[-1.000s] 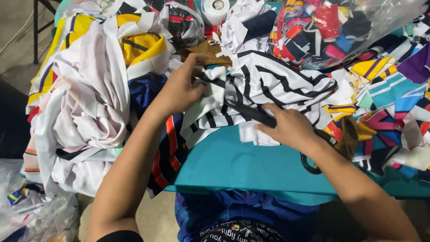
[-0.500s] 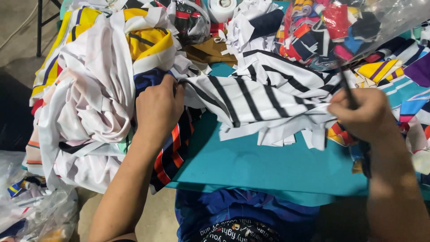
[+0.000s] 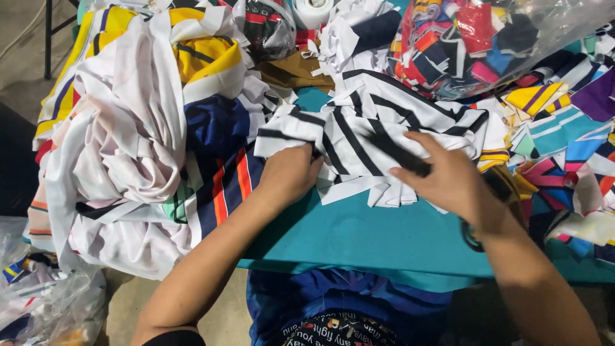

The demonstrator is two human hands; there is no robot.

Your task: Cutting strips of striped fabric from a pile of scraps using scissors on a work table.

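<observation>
Striped black-and-white fabric pieces (image 3: 378,138), lying on the teal table (image 3: 384,237), between both hands. Left hand (image 3: 288,176) closed on the left edge of the stack. Right hand (image 3: 448,179) flat on top, fingers spread. Above right, clear plastic bag (image 3: 487,45) full of colourful scraps. At left, heap of garments (image 3: 141,128).

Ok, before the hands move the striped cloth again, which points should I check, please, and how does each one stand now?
1. Left hand grips the edge of the striped cloth: ok.
2. Right hand lies flat on the cloth: ok.
3. Cloth spread smooth: not ok, it is wrinkled.
4. Bare teal table in front of the cloth: ok.
5. Dark scissors under the right wrist, open or closed: cannot tell.
</observation>
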